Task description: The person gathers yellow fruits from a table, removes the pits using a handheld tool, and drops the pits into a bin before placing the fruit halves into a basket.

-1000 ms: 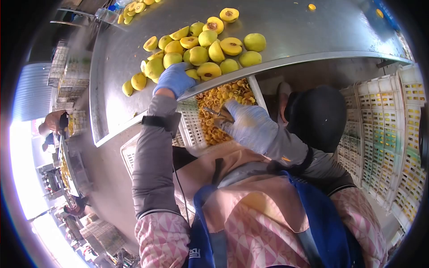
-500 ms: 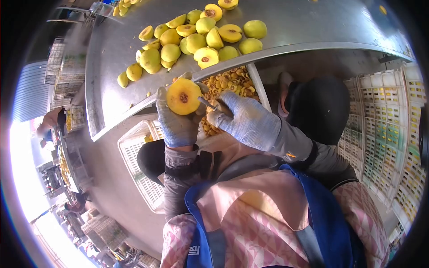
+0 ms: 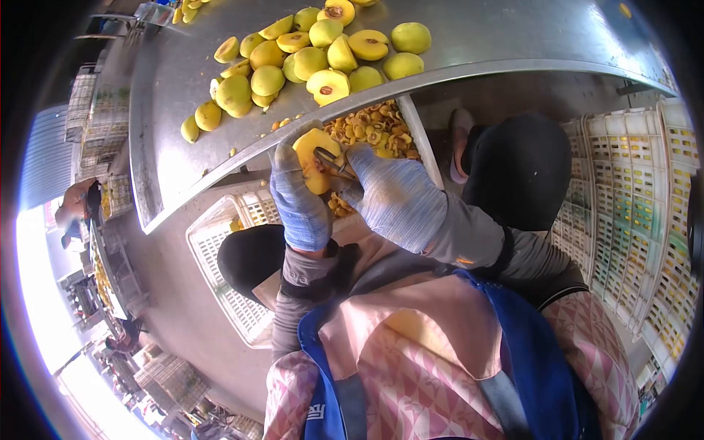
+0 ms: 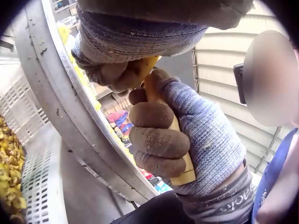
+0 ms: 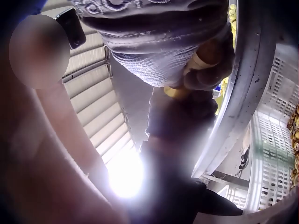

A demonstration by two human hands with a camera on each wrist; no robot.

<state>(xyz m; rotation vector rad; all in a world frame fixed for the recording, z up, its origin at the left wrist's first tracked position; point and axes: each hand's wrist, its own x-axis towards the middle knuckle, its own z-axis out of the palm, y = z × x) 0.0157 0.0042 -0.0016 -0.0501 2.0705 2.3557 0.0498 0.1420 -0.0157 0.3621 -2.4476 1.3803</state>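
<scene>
In the head view my gloved left hand (image 3: 301, 202) grips a yellow peach half (image 3: 309, 149), its cut face turned toward my right hand. My gloved right hand (image 3: 403, 199) holds a pitting tool (image 3: 331, 159) whose metal tip lies at the middle of that cut face. Fingers wrap the tool's wooden handle (image 4: 184, 172) in the left wrist view, with a sliver of the peach half (image 4: 148, 65) showing under the left hand (image 4: 135, 39). Close together in the right wrist view are the right hand (image 5: 159, 65) and the darkened left hand (image 5: 182, 114).
Several peach halves (image 3: 310, 62) lie on the metal table (image 3: 513, 37), above its raised edge. Below that edge a crate holds pits and scraps (image 3: 381, 130). A white crate (image 3: 209, 238) stands at the left, and stacked crates (image 3: 620, 220) line the right side.
My left hand has come from the pile on the table back toward my body with a peach half. The tool tip has moved from beside the half onto its centre, and the half has tilted.
</scene>
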